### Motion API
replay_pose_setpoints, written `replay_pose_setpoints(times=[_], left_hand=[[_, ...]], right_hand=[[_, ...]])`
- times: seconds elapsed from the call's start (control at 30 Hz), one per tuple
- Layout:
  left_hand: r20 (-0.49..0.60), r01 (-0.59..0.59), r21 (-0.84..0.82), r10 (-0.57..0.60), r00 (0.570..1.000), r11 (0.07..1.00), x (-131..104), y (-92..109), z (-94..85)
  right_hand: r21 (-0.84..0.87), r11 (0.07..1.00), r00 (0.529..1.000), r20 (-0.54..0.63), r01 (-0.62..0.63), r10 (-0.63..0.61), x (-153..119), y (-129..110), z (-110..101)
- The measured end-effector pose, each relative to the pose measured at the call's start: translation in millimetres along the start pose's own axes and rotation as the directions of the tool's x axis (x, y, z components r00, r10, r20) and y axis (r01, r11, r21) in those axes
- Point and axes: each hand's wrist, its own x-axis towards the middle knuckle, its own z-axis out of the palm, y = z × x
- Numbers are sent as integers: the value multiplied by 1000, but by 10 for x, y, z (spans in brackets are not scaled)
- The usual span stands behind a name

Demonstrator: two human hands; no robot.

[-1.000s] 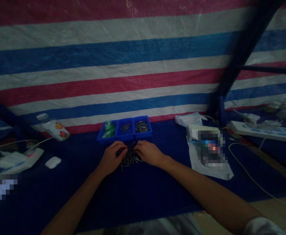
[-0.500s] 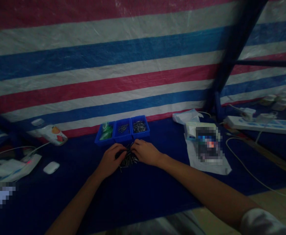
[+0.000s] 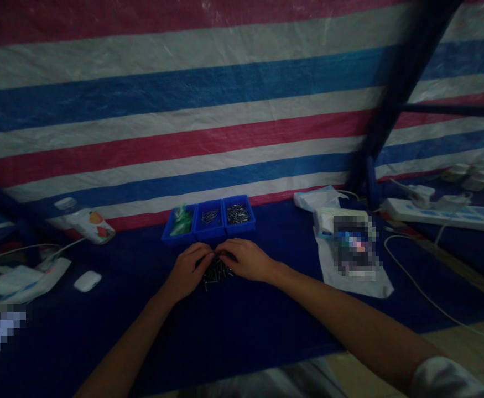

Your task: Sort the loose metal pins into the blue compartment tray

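A loose heap of thin, dark metal pieces (image 3: 217, 272), like screws or nails, lies on the blue tabletop between my hands. My left hand (image 3: 188, 270) is at the heap's left side, its fingers bent and closed toward the thumb. From the right, my right hand (image 3: 246, 260) reaches over the heap with fingers curled and tips pinched. The fingertips of both hands nearly meet at the heap's far edge; what lies between them is too small and dark to name. Just beyond stand three blue bins: a left bin (image 3: 167, 233) with green bags, a middle bin (image 3: 209, 231) and a right bin (image 3: 240, 225) with small metal pieces.
On the left are a bottle (image 3: 96, 225), a white case (image 3: 87, 281) and a power strip (image 3: 55, 279) with cables. On the right lie a white sheet (image 3: 328, 276), a box (image 3: 323, 225) and another power strip (image 3: 453, 215). A striped tarp (image 3: 225, 121) hangs behind.
My right hand has shifted slightly left, and its fingertips have come closer to those of my left hand over the heap. The view has moved a little.
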Motion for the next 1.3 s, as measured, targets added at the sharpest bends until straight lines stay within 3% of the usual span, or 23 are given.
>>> replay_pose_setpoints(times=[0.37, 0.53, 0.63, 0.73, 0.8, 0.97, 1.07, 1.13, 1.17, 1.23, 1.3], left_hand=[[14, -50, -46, 51, 999, 998, 7, 26, 49], [3, -10, -53, 11, 1000, 999, -2, 20, 24], [-4, 7, -40, -7, 1000, 999, -8, 16, 6], [-9, 20, -28, -20, 1000, 999, -10, 17, -2], [-11, 25, -26, -25, 1000, 999, -9, 19, -2], [-15, 15, -20, -15, 1000, 1000, -4, 22, -7], [-25, 15, -16, -15, 1000, 1000, -4, 20, -11], [-20, 14, -15, -15, 1000, 1000, -5, 17, -5], [-13, 15, -15, -15, 1000, 1000, -5, 14, 1], [-1, 19, -15, -19, 1000, 1000, -5, 6, 18], [4, 23, -16, -23, 1000, 1000, -2, -5, 36]], right_hand=[[-1, 996, 996, 1, 88, -88, -21, -45, -9], [225, 973, 983, -183, 54, -12, 25, 7, -17], [545, 837, 953, -223, -53, 205, 85, 28, -50], [782, 605, 913, -126, -150, 389, 126, 55, -94], [830, 518, 879, -75, -206, 471, 127, 83, -113], [837, 441, 817, 14, -325, 576, 96, 180, -103], [872, 381, 753, -22, -307, 658, 100, 226, -87], [842, 423, 709, -72, -334, 701, 97, 230, -70], [785, 500, 717, -104, -367, 689, 88, 218, -58], [556, 724, 805, -155, -408, 573, 53, 169, -31], [249, 909, 917, -134, -335, 375, 4, 94, -12]])
